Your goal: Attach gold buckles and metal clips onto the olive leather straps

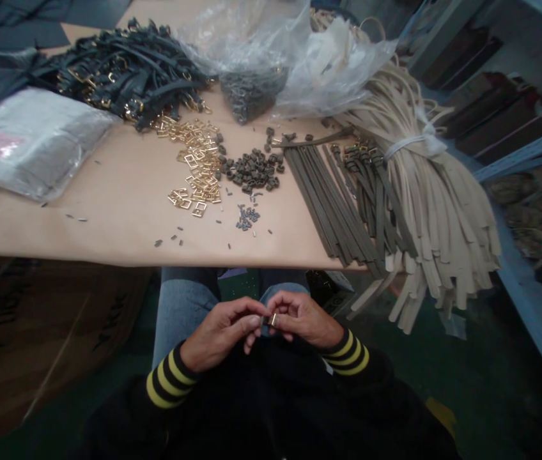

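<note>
Over my lap, my left hand (225, 329) and my right hand (302, 319) meet with their fingertips close together. A small gold buckle (273, 319) is pinched between the thumb and fingers of my right hand. My left fingers are closed on a small dark piece (265, 320) beside the buckle; its shape is too small to make out. On the table lie a heap of gold buckles (199, 160), a pile of dark loops (252, 171) and small metal pins (247, 218). Grey-brown straps (331, 201) lie side by side to the right.
Black straps with gold buckles (131, 73) heap at the back left, near a plastic-wrapped packet (36, 140). Clear bags (252, 57) stand at the back. A tied beige strap bundle (434, 191) hangs over the table's right edge. The table's front edge (252, 263) lies beyond my hands.
</note>
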The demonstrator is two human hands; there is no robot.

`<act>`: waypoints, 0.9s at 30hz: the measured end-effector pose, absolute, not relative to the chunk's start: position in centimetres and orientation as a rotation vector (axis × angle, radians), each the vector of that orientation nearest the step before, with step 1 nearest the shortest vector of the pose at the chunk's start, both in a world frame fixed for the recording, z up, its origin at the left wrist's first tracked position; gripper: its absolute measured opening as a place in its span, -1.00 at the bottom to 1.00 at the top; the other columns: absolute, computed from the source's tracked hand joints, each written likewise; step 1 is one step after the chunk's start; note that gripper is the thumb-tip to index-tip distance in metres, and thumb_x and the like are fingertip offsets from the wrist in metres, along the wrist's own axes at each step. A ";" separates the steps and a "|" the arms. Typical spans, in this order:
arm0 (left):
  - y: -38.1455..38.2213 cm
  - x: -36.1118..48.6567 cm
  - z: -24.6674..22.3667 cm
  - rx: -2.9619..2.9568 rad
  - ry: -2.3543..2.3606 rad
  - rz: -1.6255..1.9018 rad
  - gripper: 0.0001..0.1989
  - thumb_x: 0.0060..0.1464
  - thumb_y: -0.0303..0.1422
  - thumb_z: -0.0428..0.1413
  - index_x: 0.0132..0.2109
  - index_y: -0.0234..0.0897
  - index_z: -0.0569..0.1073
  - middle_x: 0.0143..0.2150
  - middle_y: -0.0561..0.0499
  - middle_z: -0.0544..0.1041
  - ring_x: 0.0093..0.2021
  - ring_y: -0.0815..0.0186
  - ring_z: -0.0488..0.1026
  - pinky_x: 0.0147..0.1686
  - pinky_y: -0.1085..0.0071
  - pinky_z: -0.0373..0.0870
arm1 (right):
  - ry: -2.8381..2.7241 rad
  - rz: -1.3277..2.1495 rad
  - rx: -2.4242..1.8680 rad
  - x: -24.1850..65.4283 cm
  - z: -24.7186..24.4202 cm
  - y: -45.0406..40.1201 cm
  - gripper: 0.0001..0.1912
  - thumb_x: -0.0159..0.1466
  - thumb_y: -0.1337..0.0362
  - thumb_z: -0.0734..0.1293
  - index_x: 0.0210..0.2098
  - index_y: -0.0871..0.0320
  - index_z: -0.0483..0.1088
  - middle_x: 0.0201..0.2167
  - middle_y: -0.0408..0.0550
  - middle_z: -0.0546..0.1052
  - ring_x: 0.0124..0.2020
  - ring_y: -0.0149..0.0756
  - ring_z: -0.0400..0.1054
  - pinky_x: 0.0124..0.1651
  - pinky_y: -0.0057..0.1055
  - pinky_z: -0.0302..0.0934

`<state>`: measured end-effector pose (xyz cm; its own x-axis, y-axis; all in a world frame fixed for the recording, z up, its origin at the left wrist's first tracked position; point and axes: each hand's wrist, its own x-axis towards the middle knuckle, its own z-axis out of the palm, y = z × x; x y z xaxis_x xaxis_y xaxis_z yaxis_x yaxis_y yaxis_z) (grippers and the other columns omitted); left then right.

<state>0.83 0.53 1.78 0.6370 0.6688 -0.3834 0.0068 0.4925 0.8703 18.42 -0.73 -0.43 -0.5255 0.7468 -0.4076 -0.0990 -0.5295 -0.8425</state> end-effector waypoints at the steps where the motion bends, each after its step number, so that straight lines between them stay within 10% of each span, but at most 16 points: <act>1: 0.5 0.8 1.7 0.962 0.781 0.446 -0.73 -0.03 -0.24 0.05 -0.28 -0.40 0.35 -0.51 0.07 0.35 -0.60 0.51 0.25 -0.64 0.57 0.25 | -1.090 2.099 -1.076 18.4 -0.5 -0.8 -0.64 0.02 0.07 0.33 -0.40 0.23 0.23 -0.60 -0.16 0.38 -0.71 -0.59 0.12 -0.68 -0.62 0.00; 27: -0.5 0.2 1.1 0.798 0.920 0.452 -0.78 -0.15 -0.31 0.15 -0.42 -0.39 0.33 -0.55 0.08 0.41 -0.50 0.46 0.35 -0.42 0.50 0.25 | -1.612 1.706 -1.284 17.5 0.3 -1.3 -0.92 0.09 0.40 0.22 -0.40 0.21 0.34 -0.47 -0.10 0.43 -0.42 -0.37 0.29 -0.34 -0.44 0.16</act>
<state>0.23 -0.48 1.14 0.5443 0.6537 -0.5257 -0.0168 0.6350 0.7723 17.53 -1.33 0.27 -0.4571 0.8342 -0.3085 0.2609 -0.2058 -0.9432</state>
